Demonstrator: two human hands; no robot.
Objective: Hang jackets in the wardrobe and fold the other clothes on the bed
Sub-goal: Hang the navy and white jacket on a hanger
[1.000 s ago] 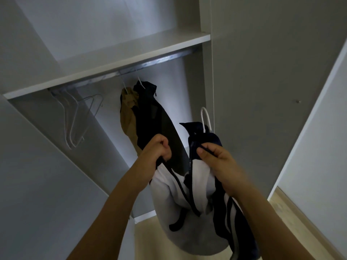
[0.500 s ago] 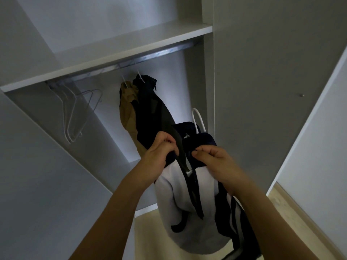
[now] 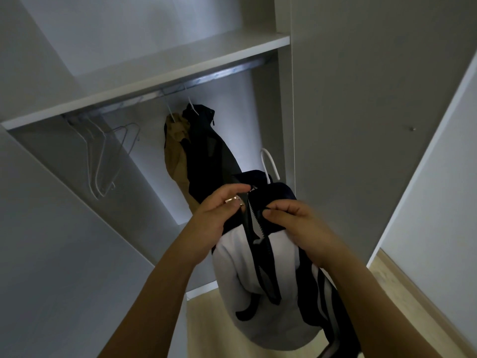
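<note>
Spare hangers [image 3: 103,156]: they hang bare on the rail [image 3: 180,85], well to the left of your fingers and above them, so more hooks are there if you need them.
Hung jackets: a tan jacket [image 3: 175,151] and a dark jacket [image 3: 206,151] are already on the rail, just beyond your left fingertips; that part of the job looks done.
Left hand [image 3: 222,210]: your fingers are curled and clamped on the dark collar edge left of the zip, likely to keep that side taut and level.
Jacket [image 3: 258,267]: navy and white, it hangs from your two grips in front of the open wardrobe, below the rail and not yet on it.
Zip [image 3: 254,215]: it runs between your two sets of fingertips, teeth showing; you seem to be lining it up or closing it so the jacket sits straight.
Hanger hook [image 3: 268,161]: the white hook rises just above your right fingers, out of the collar, ready for the rail.
Right hand [image 3: 296,223]: thumb and forefinger are pinched together on the collar's right edge.
</note>
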